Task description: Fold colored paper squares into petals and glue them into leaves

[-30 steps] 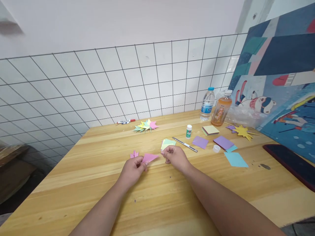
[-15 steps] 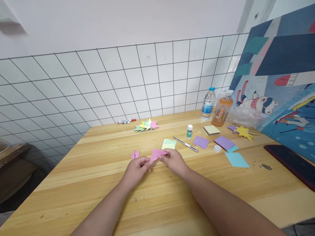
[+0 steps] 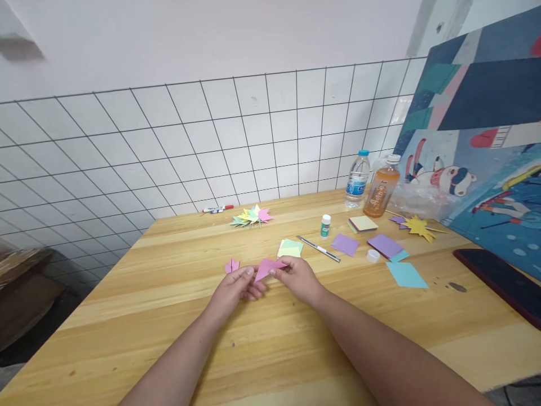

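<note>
Pink paper (image 3: 266, 270), apparently mid-fold above the worktop (image 3: 169, 282), pinched by the right hand (image 3: 298, 276); left hand (image 3: 235, 286), at eight o'clock, loosely open. The next crease probably calls for both hands.

Light in here's decent, bright and pretty even; the white upper wall (image 3: 236, 39) looks washed out flat from where I'm standing, and there's a bit of glare on the tiles (image 3: 232, 141) way over right. Shadows on the wooden table (image 3: 147, 316) are soft and faint. Far left corner goes dark and murky. Wide-angle warp is real, tile lines splay hard toward the left edge. Print on the orange drink bottle (image 3: 381, 192) is mushy, and the left hand (image 3: 231, 288) is maybe slightly blurred at the fingertips.
</note>
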